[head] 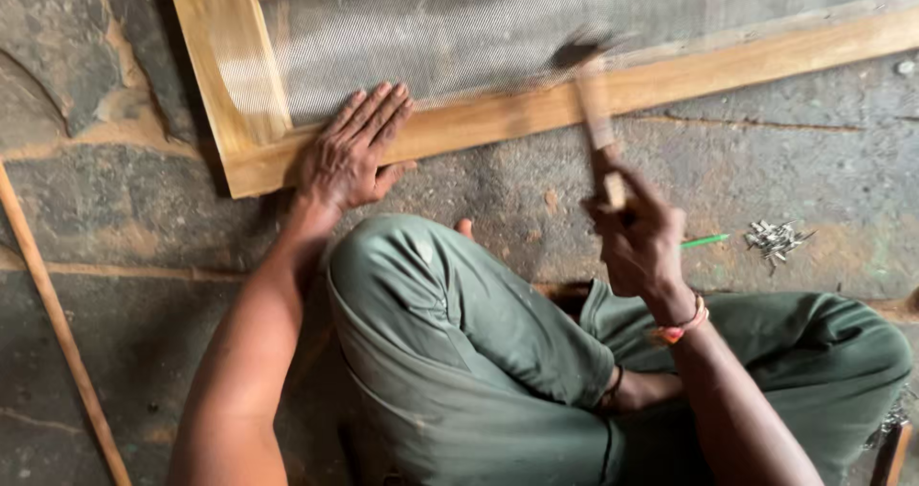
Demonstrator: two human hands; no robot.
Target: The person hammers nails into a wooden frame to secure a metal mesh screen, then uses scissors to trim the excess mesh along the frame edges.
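Down on the stone floor (766, 151), the left hand (349, 151) lies flat and spread, palm down, fingers fanned across the lower rail of the wooden frame (498, 113), right near the frame's lower left corner. It presses on the wood, fingertips reaching the edge of the wire mesh (459, 26) that fills the frame. The frame lies on the floor at the top of the view, its long rail running off toward the right edge.

Over to the right hand (637, 237): it is wrapped tight around the wooden handle of a hammer (595, 103), fist closed, handle pointing up and away. The hammer's head is blurred, sitting above the rail at the mesh's lower edge; whether it touches the wood, I cannot tell.

On the floor right of that hand lies a green pencil (706, 242), and just beyond it a small heap of nails (775, 239). A thin wooden strip (57, 323) runs along the floor at the left edge.
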